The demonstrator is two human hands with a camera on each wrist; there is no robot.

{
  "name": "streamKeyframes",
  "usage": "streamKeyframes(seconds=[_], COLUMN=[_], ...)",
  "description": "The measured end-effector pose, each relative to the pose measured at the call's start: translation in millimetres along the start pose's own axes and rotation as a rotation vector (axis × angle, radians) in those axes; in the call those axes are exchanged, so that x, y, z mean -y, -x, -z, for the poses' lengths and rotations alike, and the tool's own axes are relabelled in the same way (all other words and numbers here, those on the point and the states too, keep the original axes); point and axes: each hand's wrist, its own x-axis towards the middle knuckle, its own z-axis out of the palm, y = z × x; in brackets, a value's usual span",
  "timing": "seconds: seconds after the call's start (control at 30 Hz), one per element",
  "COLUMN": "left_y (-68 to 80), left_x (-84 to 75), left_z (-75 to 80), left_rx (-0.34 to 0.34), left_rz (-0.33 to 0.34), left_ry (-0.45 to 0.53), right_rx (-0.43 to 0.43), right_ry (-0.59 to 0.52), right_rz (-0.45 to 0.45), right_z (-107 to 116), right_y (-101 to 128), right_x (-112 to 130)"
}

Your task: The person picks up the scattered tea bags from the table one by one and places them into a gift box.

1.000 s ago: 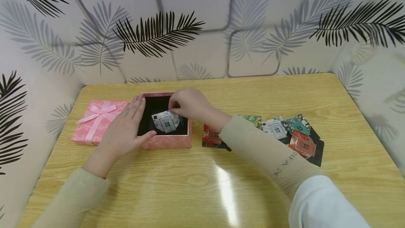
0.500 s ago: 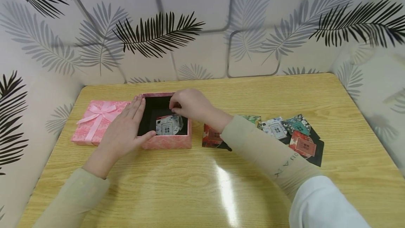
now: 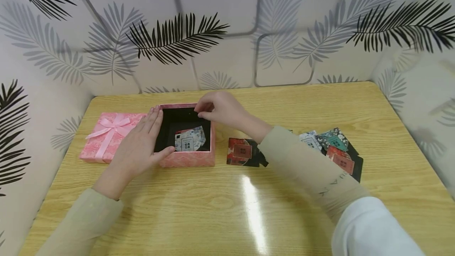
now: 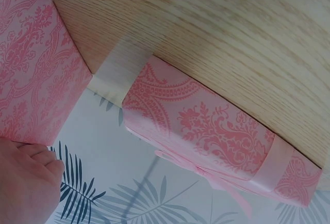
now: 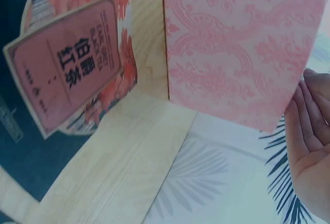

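Note:
An open pink box (image 3: 186, 160) with a black inside stands left of the table's middle. White-and-blue tea sachet (image 3: 193, 139) lies on its floor, a sliver of red behind it. My left hand (image 3: 133, 145) rests along the box's left rim, fingers straight, thumb at the front rim. Over the right back corner is my right hand (image 3: 222, 110), its fingers loosely bent and holding nothing. A red-and-black tea sachet (image 3: 241, 151) lies right of the box; in the right wrist view its label (image 5: 64, 66) reads Earl Grey black tea. My right forearm partly hides other sachets.
The pink lid (image 3: 110, 133) with a ribbon bow lies left of the box, partly behind my left hand. Several more tea sachets (image 3: 335, 141) overlap at the right of the wooden table (image 3: 199, 212). A leaf-patterned wall (image 3: 231, 58) stands behind.
My right hand has let go of the white-and-blue tea sachet, which dropped to the box floor. The hand has then risen slightly to the right. My left hand has stayed put.

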Motion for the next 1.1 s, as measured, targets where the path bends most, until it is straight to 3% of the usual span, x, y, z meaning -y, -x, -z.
streamKeyframes(seconds=[0.13, 0.43, 0.7, 1.1], left_y=[-0.3, -1.0, -0.9, -0.6], left_x=[-0.2, 0.6, 1.0, 0.4], left_z=[0.1, -0.8, -0.5, 0.6], left_rx=[-0.002, -0.004, -0.003, 0.007], left_rz=[-0.002, -0.003, -0.001, 0.002], left_ry=[0.001, 0.0, -0.003, -0.002], right_rx=[-0.024, -0.038, 0.021, 0.161], right_ry=[-0.063, -0.092, -0.128, -0.119], right_rz=[-0.028, -0.046, -0.044, -0.038], right_z=[9, 25, 32, 24], right_y=[5, 17, 29, 39], right_x=[-7, -29, -50, -69])
